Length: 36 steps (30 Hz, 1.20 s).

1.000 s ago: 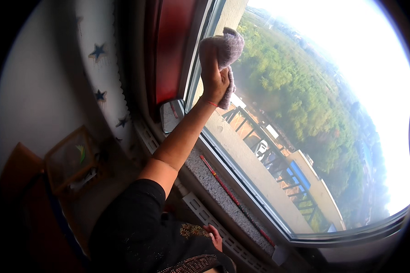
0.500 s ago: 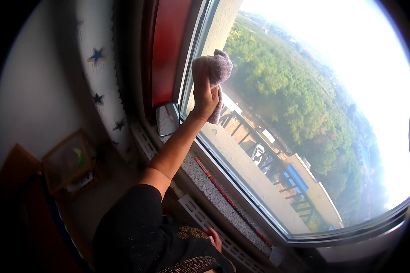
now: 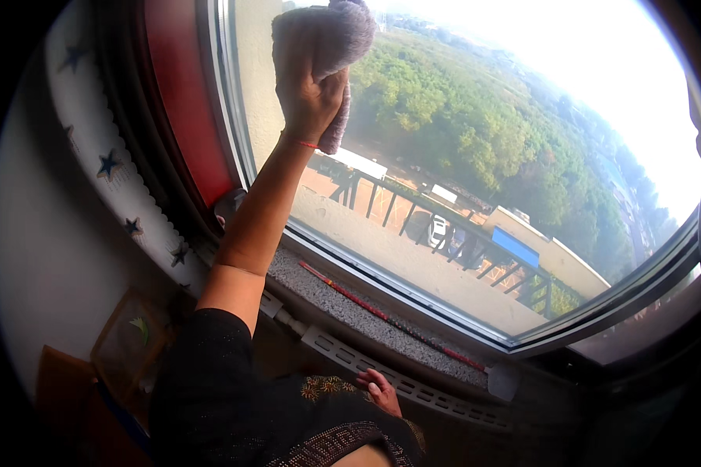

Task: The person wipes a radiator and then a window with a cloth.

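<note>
My left hand, with a red string round the wrist, is raised at the upper left part of the window pane. It is closed round a bunched greyish-purple cloth, part of which hangs down beside the palm. The cloth lies over the fingers and hides most of them. Whether it presses on the glass I cannot tell for sure. Low in front of my body is my right hand, near the white slotted radiator. Its fingers are loosely bent and somewhat apart, with nothing seen in them.
On the speckled stone sill lies a thin red rod, a pale flat piece at its right end. A small mirror stands partly behind my left forearm. To the left hang a red panel and a star-patterned curtain.
My left hand and the cloth now appear higher and farther left in view. The whole window view has shifted and turned too. The right hand shows more fully.
</note>
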Tool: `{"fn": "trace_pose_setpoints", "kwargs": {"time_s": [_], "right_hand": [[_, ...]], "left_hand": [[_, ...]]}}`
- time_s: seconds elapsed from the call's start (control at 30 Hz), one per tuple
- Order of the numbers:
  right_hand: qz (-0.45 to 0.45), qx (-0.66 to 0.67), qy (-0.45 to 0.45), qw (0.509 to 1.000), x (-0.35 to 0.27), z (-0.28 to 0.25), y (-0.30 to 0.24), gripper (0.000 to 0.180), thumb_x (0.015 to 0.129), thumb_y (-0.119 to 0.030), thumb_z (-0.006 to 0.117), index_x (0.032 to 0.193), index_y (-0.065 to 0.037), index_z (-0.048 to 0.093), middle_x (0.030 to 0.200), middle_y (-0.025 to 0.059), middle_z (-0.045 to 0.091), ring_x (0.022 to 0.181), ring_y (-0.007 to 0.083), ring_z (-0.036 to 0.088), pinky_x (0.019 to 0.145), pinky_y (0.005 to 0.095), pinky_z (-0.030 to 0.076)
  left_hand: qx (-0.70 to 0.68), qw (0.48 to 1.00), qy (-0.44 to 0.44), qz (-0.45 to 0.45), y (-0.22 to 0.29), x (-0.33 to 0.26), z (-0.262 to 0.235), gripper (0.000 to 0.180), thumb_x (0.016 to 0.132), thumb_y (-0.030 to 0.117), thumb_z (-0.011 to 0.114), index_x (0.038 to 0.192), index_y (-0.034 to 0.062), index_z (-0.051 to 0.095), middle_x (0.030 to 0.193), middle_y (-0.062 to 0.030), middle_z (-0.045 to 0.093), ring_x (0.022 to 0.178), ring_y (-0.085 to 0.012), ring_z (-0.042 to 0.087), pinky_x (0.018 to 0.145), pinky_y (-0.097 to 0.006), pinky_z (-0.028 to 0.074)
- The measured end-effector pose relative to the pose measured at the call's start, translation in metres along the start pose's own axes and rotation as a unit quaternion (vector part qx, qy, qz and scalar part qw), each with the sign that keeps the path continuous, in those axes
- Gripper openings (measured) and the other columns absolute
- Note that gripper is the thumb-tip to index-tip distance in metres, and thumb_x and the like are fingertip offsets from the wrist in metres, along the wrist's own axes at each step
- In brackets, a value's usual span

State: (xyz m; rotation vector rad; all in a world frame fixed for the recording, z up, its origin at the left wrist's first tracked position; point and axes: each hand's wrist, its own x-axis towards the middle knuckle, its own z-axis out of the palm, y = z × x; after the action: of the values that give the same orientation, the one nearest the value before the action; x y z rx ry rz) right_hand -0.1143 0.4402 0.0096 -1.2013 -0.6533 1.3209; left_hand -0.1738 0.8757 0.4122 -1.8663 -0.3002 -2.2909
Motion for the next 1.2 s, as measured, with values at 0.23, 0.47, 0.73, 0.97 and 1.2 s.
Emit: {"fn": "trace_pose_setpoints", "kwargs": {"time_s": [0.23, 0.47, 0.73, 0.97, 1.2], "right_hand": [[0.013, -0.004, 0.023, 1.000, -0.018, 0.007, -0.020, 0.050, 0.094, -0.021, 0.053, 0.137, 0.000, 0.037, 0.130, 0.0148, 0.051, 0.120, 0.0234, 0.050, 0.100, 0.0342, 0.038], [0.003, 0.016, 0.045, 0.999, -0.044, -0.003, -0.018, 0.052, 0.094, -0.023, 0.053, 0.138, 0.000, 0.036, 0.132, 0.0140, 0.050, 0.120, 0.0224, 0.049, 0.098, 0.0330, 0.038], [-0.014, 0.045, 0.051, 0.998, -0.057, -0.017, 0.002, 0.052, 0.093, -0.022, 0.053, 0.137, 0.001, 0.036, 0.132, 0.0143, 0.050, 0.120, 0.0222, 0.050, 0.099, 0.0324, 0.038], [-0.011, -0.011, 0.046, 0.999, -0.062, -0.015, -0.013, 0.051, 0.092, -0.022, 0.055, 0.136, 0.000, 0.040, 0.128, 0.0130, 0.054, 0.117, 0.0204, 0.053, 0.098, 0.0324, 0.041], [-0.002, -0.033, 0.013, 0.999, -0.070, -0.022, -0.013, 0.054, 0.092, -0.025, 0.055, 0.137, 0.000, 0.037, 0.131, 0.0129, 0.050, 0.121, 0.0212, 0.048, 0.101, 0.0343, 0.038]], "left_hand": [[0.004, 0.992, -0.087, 0.090, 0.082, -0.095, 0.011, 0.037, 0.077, 0.005, 0.063, 0.113, -0.0010, 0.058, 0.117, -0.0195, 0.059, 0.112, -0.0402, 0.054, 0.099, -0.053, 0.037], [-0.066, 0.988, -0.067, 0.125, 0.141, -0.030, 0.064, 0.043, 0.073, -0.004, 0.063, 0.115, 0.0022, 0.059, 0.117, -0.0178, 0.059, 0.111, -0.0349, 0.056, 0.098, -0.044, 0.042], [-0.121, 0.952, -0.156, 0.234, 0.211, -0.058, 0.086, 0.044, 0.073, -0.002, 0.062, 0.115, 0.0099, 0.063, 0.124, -0.0093, 0.058, 0.117, -0.0265, 0.054, 0.099, -0.042, 0.044], [-0.213, 0.890, -0.283, 0.288, 0.232, -0.152, 0.066, 0.040, 0.080, 0.008, 0.064, 0.119, 0.0126, 0.056, 0.131, -0.0031, 0.051, 0.123, -0.0217, 0.049, 0.109, -0.040, 0.037], [-0.199, 0.863, -0.310, 0.345, 0.226, -0.131, 0.082, 0.049, 0.080, 0.015, 0.066, 0.126, 0.0180, 0.049, 0.138, 0.0003, 0.044, 0.130, -0.0192, 0.041, 0.115, -0.038, 0.027]]}}
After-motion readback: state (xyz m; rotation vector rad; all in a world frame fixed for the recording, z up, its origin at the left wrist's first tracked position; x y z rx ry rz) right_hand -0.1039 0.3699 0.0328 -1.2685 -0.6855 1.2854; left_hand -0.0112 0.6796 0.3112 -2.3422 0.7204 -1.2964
